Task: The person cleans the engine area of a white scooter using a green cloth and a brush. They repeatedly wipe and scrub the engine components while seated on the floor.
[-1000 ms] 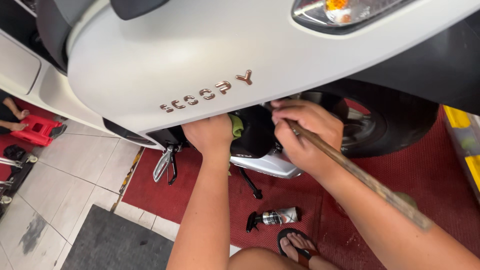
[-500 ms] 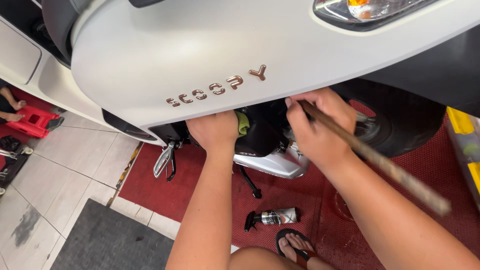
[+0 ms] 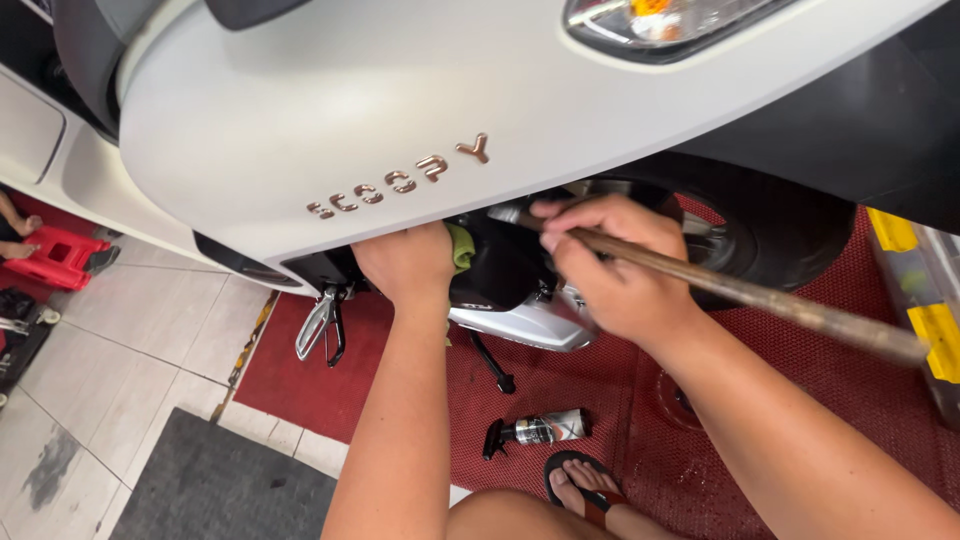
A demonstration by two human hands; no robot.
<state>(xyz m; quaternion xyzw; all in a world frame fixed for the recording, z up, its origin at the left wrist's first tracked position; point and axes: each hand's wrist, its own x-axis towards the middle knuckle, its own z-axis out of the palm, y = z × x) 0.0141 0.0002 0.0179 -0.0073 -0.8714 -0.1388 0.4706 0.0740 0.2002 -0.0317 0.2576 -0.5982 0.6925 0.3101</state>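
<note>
Wooden stick gripped under the white scooter's side panel

Brown stick (image 3: 740, 292) runs from the right hand (image 3: 610, 270), whose fingers (image 3: 575, 215) curl tight around it, out past the rear tyre (image 3: 780, 225). Left hand (image 3: 408, 262) presses a green cloth (image 3: 460, 246) up against the scooter panel (image 3: 330, 120) lower edge; its fingers are hidden. Below the panel, a spray bottle (image 3: 535, 431) lies on open red mat (image 3: 330, 385).

A red textured mat (image 3: 590, 395) covered the tiled floor (image 3: 130, 370); below the fingers (image 3: 585, 215) lay a small spray bottle (image 3: 535, 432), a grey mat (image 3: 215, 490) further left.
</note>
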